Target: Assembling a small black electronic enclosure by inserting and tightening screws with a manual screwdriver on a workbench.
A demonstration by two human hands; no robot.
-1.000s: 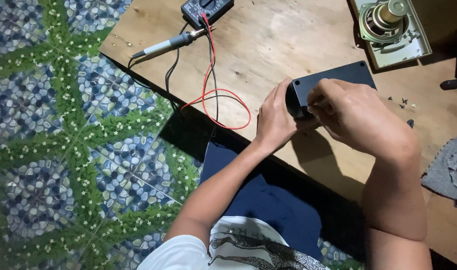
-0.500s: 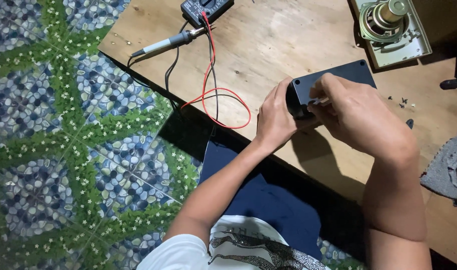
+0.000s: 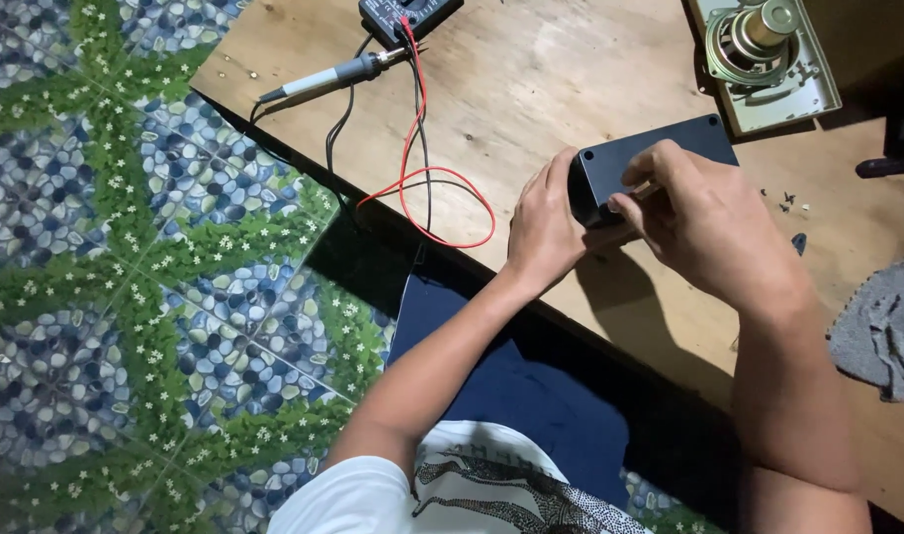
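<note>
**Both hands clamped on the black box**

Left hand [image 3: 543, 229] grips the near end of the black box [image 3: 660, 153], steadying it on the wooden table [image 3: 531, 79], while the right hand [image 3: 704, 222] wraps its front, fingers closed against it. Red and black leads [image 3: 412, 178] loop just beside; a soldering iron [image 3: 323, 79] and speaker [image 3: 764, 49] lie farther off.

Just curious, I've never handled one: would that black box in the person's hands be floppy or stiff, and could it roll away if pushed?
The black box looks stiff: its edges run straight while the left hand and right hand press on it. With flat faces and square corners, it would probably slide on the wooden table, not roll. It seems smooth, so perhaps slightly slippery.
</note>
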